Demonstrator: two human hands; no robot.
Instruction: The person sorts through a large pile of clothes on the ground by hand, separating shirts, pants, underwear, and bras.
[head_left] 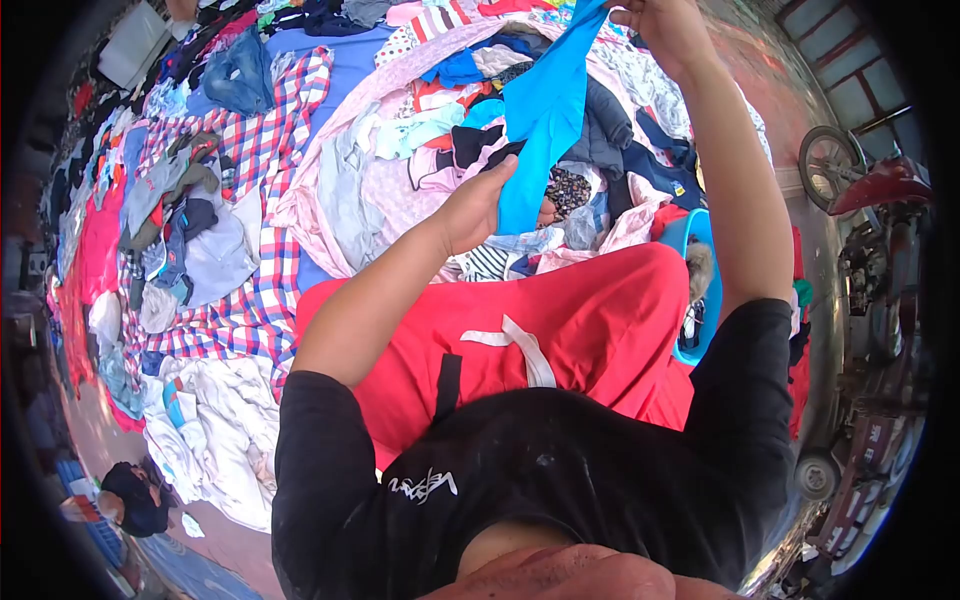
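A bright blue garment (pixel 545 110) is stretched at a slant between my two hands, above a heap of mixed clothes (pixel 460 140). Its exact kind is not clear. My left hand (pixel 485 205) is closed on the lower end, with fingers partly hidden behind the cloth. Higher up, at the top edge of the view, my right hand (pixel 655 25) grips the other end. Beneath the garment, the heap lies on a pale pink patterned cloth (pixel 305 195) and includes pink, black, grey and dark blue pieces.
A blue tub (pixel 712 310) with items inside stands by my right knee. To the left, more clothes (pixel 190 220) lie on a checked cloth (pixel 290 140), with a white pile (pixel 225 430) below. A motorcycle (pixel 880 190) and another person (pixel 135 498) are at the sides.
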